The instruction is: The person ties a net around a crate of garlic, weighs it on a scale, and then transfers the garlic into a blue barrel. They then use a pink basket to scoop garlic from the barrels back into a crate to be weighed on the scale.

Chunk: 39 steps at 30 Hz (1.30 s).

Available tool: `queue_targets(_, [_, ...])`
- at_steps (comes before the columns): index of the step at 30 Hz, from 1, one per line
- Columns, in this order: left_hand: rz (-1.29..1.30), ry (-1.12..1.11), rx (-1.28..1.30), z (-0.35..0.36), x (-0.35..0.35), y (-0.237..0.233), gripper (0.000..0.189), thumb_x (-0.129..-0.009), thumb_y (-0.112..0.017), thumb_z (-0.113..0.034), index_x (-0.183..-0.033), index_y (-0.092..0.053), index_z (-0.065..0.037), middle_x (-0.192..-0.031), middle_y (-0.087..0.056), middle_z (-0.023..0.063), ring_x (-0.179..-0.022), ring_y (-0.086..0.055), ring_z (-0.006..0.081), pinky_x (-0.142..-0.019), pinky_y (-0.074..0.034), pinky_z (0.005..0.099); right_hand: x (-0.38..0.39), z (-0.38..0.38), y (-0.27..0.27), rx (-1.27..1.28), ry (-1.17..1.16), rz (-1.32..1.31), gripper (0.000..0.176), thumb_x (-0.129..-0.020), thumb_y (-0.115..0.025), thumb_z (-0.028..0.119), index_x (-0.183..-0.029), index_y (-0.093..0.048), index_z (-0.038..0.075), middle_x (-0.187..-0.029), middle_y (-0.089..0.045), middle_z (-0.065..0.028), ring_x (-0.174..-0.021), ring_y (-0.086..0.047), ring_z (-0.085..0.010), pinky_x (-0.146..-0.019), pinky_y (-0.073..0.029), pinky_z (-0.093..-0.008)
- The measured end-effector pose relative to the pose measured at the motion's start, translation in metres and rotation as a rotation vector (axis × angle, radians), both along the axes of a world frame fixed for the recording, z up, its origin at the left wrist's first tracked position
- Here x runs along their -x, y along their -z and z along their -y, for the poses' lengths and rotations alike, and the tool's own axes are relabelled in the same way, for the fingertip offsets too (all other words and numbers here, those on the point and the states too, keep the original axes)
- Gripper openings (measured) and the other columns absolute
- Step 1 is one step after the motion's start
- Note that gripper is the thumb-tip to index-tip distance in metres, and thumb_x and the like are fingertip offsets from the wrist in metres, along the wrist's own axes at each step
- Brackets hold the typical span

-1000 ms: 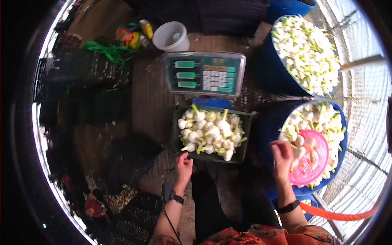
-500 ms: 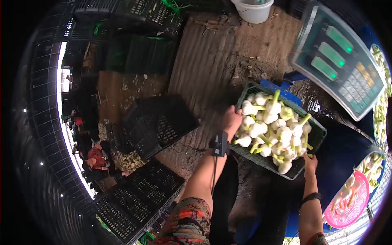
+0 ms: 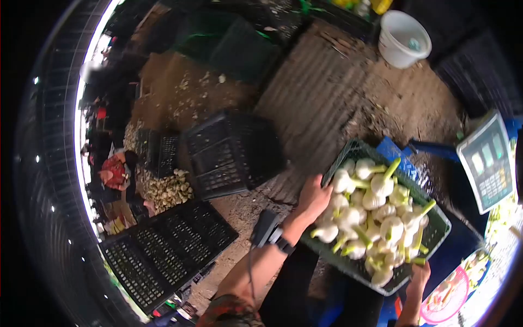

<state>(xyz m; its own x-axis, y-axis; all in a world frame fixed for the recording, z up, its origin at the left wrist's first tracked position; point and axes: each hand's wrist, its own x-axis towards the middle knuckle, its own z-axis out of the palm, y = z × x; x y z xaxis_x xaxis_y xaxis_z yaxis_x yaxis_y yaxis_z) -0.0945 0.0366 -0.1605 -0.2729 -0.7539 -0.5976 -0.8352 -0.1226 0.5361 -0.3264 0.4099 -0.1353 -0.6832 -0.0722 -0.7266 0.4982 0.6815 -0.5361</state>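
Note:
A dark green plastic crate (image 3: pixel 437 235) is held between my two hands, tilted in the view. Whole garlic bulbs (image 3: pixel 376 218) with short green stems fill most of it. My left hand (image 3: pixel 315 197) is closed round the rim on the left side, and a black strap with a small device is on that wrist. At the lower right corner, my right hand (image 3: pixel 419 276) grips the opposite end; its fingers are partly hidden under the crate. Beyond the crate, a digital scale display (image 3: pixel 488 163) stands at the right, with a blue metal part (image 3: pixel 393 151) behind the crate.
A black crate (image 3: pixel 234 158) sits on the floor to the left, and stacked black crates (image 3: pixel 169 253) stand lower left. A person in red (image 3: pixel 113 171) is beside a garlic pile (image 3: pixel 171 192). A white bucket (image 3: pixel 390 46) stands far back; a pink basket (image 3: pixel 463 289) lies lower right.
My view has turned, so the scale display now sits farther right and the bucket lower in view. The crate of garlic, still in both hands, appears lower and slightly right.

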Motion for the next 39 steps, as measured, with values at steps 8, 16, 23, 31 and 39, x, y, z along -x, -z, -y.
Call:
queue_targets(8, [-0.284,-0.671,-0.043,0.007,-0.204,-0.255,0.022,-0.088,-0.062,-0.013,-0.108,-0.061,-0.004,-0.082,-0.058,-0.0025,-0.073,-0.049,0.0042,-0.064,-0.042,0.0225,-0.043,0.199,-0.232,0.293,-0.443,-0.071,0.028,-0.077,-0.060,0.001,-0.104,-0.058,0.000,-0.089,-0.062,-0.0020,-0.081,-0.056,-0.0099,-0.074,-0.045,-0.0254])
queue_targets(16, [-0.613,-1.240,0.197,0.038,-0.359,-0.309,0.028,-0.088,-0.058,-0.006,-0.116,-0.055,0.000,-0.105,-0.061,0.0026,-0.092,-0.056,0.0122,-0.083,-0.044,0.0276,-0.167,0.503,-0.245,0.450,-1.198,-0.312,0.024,-0.075,-0.058,0.009,-0.095,-0.061,-0.004,-0.082,-0.062,-0.0098,-0.077,-0.054,-0.0136,-0.070,-0.044,-0.0297])
queue_targets(23, [-0.584,-1.471,0.237,0.037,-0.407,-0.211,0.040,-0.088,-0.057,-0.003,-0.126,-0.046,-0.001,-0.121,-0.054,0.0059,-0.106,-0.051,0.0153,-0.092,-0.040,0.0292,-0.279,0.669,-0.195,0.361,-1.580,-0.612,0.025,-0.076,-0.055,0.017,-0.096,-0.057,0.002,-0.091,-0.061,-0.0246,-0.096,-0.057,-0.0424,-0.079,-0.045,-0.0498])
queue_targets(31, [0.145,-1.414,0.396,0.063,-0.421,-0.146,0.040,-0.089,-0.056,-0.022,-0.117,-0.050,0.006,-0.111,-0.058,0.0225,-0.101,-0.056,0.0372,-0.087,-0.044,0.0406,-0.344,0.712,-0.174,0.232,-1.864,-0.778,0.027,-0.083,-0.055,0.012,-0.104,-0.043,0.001,-0.104,-0.057,-0.0257,-0.099,-0.055,-0.0440,-0.082,-0.046,-0.0509])
queue_targets(39, [0.406,-1.359,0.455,0.090,-0.395,-0.193,0.058,-0.083,-0.062,-0.025,-0.130,-0.040,0.001,-0.124,-0.045,0.0239,-0.115,-0.043,0.0406,-0.094,-0.039,0.0493,-0.346,0.726,-0.185,0.131,-1.900,-0.548,0.025,-0.085,-0.053,0.011,-0.104,-0.041,-0.001,-0.099,-0.058,-0.0271,-0.098,-0.055,-0.0453,-0.082,-0.044,-0.0531])
